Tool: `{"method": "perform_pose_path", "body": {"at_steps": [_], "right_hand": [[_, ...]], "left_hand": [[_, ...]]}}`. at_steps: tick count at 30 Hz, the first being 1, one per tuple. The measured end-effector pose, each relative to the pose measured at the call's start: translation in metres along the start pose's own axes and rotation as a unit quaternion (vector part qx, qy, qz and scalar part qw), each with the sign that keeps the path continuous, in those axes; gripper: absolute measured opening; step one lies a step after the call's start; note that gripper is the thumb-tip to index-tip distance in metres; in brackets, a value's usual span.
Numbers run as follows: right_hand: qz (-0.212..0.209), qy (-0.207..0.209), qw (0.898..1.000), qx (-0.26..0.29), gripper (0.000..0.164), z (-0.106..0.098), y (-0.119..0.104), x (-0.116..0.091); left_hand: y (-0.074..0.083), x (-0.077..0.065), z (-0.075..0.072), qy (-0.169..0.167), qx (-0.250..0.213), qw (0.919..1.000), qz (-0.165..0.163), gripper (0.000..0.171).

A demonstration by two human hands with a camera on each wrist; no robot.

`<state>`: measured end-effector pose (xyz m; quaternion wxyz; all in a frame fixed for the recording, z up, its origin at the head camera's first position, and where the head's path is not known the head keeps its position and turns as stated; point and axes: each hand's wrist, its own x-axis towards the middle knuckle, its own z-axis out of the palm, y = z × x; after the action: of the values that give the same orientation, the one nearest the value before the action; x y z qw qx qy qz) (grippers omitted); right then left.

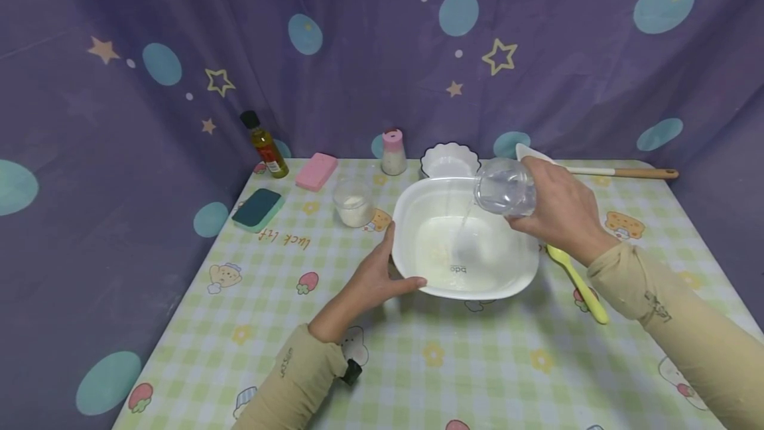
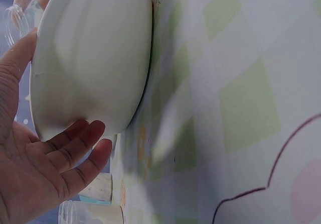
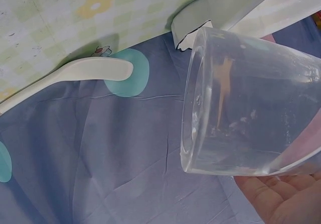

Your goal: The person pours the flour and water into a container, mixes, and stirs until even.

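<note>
A white basin (image 1: 465,290) with some pale, whitish matter at its bottom stands mid-table. My left hand (image 1: 373,277) touches its near left corner, thumb along the near rim and fingers spread against the outer wall, as the left wrist view shows. Above the basin's right side, my right hand (image 1: 561,208) grips a clear cup (image 1: 506,188), tilted toward the left. A thin stream of clear liquid falls from it into the basin. In the right wrist view the cup (image 3: 251,103) shows its base, with fingers (image 3: 281,196) beneath it.
Left of the basin are a clear cup of white powder (image 1: 353,210), a green sponge (image 1: 258,210), a pink sponge (image 1: 317,172) and an oil bottle (image 1: 268,150). Behind stand a pink-capped shaker (image 1: 393,152) and a scalloped dish (image 1: 450,160). A yellow-green spoon (image 1: 579,287) and wooden-handled spatula (image 1: 633,172) lie right.
</note>
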<state>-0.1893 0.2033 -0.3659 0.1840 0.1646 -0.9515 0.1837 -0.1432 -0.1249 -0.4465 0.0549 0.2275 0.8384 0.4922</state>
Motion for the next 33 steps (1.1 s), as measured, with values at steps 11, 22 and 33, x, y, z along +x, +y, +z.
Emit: {"method": "perform_pose_path", "body": {"at_steps": [11, 22, 33], "right_hand": [[-0.006, -0.002, 1.000, 0.002, 0.083, 0.000, 0.001, 0.000], [0.000, -0.008, 1.000, 0.000, 0.086, 0.000, 0.002, 0.000], [0.043, -0.016, 0.998, 0.031, 0.087, -0.003, 0.011, 0.001]], "left_hand": [[-0.002, 0.001, 0.000, 0.000, 0.006, 1.0000, -0.006, 0.117], [-0.002, 0.001, 0.001, 0.003, 0.005, 1.0000, -0.002, 0.116], [-0.001, 0.001, 0.000, -0.002, 0.001, 1.0000, -0.008, 0.118]]}}
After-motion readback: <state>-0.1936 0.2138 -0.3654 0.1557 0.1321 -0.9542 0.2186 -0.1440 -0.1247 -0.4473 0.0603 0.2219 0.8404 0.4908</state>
